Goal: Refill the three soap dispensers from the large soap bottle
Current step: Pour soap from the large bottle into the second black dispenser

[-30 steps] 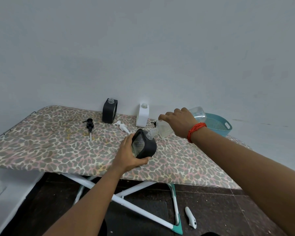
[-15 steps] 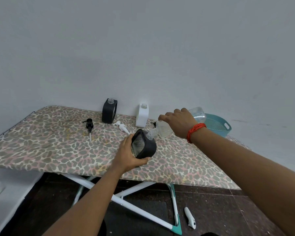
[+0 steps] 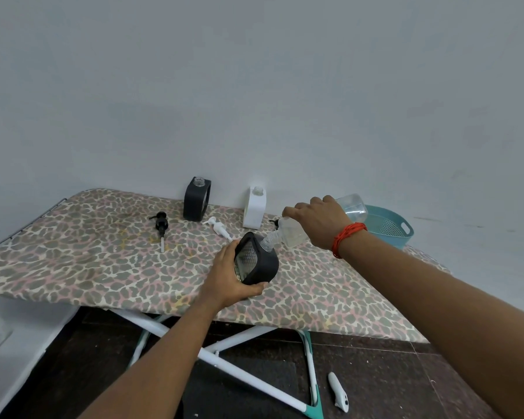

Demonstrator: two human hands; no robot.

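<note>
Fingers [image 3: 256, 289] of the left hand [image 3: 227, 279] wrap around a black, rounded-square soap dispenser [image 3: 259, 263], tilting it above the middle of the ironing board [image 3: 73, 267]. Its clear ribbed window shows little inside. The right hand [image 3: 318, 225], with a red thread band [image 3: 347, 237] at the wrist, closes around the large clear soap bottle [image 3: 294, 234], tipped so its ribbed neck meets the dispenser's open mouth; the raised end looks empty. Two more open dispensers stand at the far edge by the wall: a black one [image 3: 195, 199] and a white one [image 3: 254, 211]. A black pump [image 3: 161, 225] and a white pump [image 3: 220, 228] lie loose near them. A teal plastic colander [image 3: 387, 226] sits at the far right corner. No readable labels show. The cover is leopard-print fabric.
</note>
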